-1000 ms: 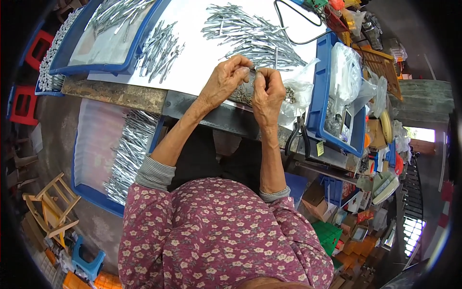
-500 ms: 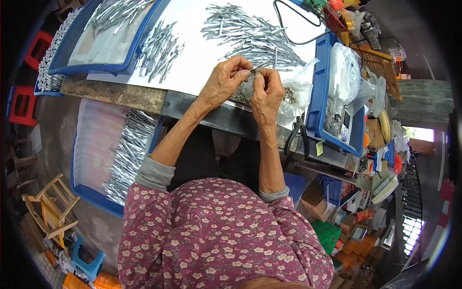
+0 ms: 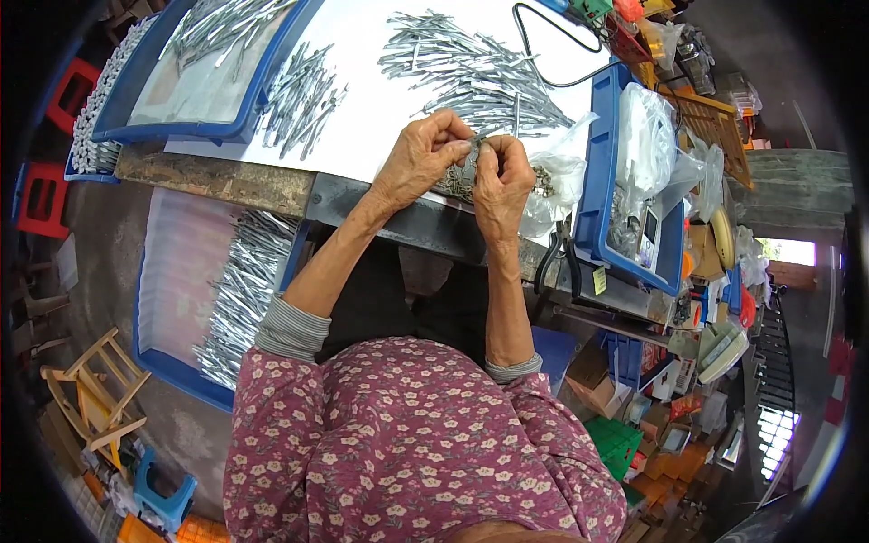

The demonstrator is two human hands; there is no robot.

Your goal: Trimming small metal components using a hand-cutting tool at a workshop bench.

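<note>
Head view showed the left hand point(image 3: 418, 163) and right hand point(image 3: 501, 176) pressed together at the white tabletop's point(image 3: 371, 100) near edge, fingers pinched on a small grey metal part point(image 3: 468, 168), beside a heap of thin silver metal pins point(image 3: 471, 77).

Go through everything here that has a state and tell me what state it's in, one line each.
Left hand: closed on a small metal piece, at the table edge.
Right hand: pinching the same piece from the other side.
Metal rods: loose pile on the white tabletop.
Blue tray: on the table, holding rods.
Floor tray: below the table, partly filled with rods.
Plastic bag: open, crumpled beside the hands.
Pliers: hanging off the table edge.
</note>
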